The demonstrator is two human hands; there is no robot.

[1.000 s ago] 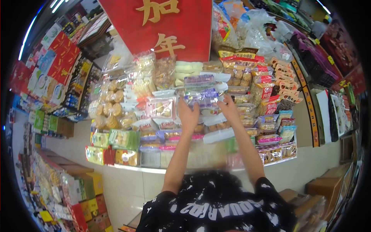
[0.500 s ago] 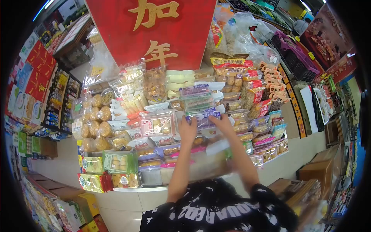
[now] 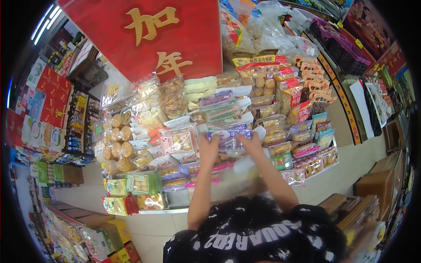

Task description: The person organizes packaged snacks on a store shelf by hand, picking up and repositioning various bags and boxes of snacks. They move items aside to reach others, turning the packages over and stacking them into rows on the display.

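Note:
Both my hands are on a clear plastic pack with a purple label (image 3: 229, 136), in the middle of the snack display. My left hand (image 3: 208, 147) grips its left end, the thumb on top. At the right end, my right hand (image 3: 251, 143) closes on it the same way. Just behind lies a row of similar packs with purple and green labels (image 3: 217, 100). Left of my left hand is a clear pack of round pastries with a pink-and-white label (image 3: 177, 141). What the pack's underside rests on is hidden.
A large red sign (image 3: 149, 35) with gold characters stands behind the display. Bags of round buns (image 3: 116, 149) lie at left, and bagged snacks (image 3: 294, 96) at right. Green packs (image 3: 144, 182) line the front left corner. Cardboard boxes (image 3: 379, 184) stand on the floor at right.
The view has shifted and tilted slightly, so the sign sits further left. Both hands keep hold of the purple-labelled pack in nearly the same spot.

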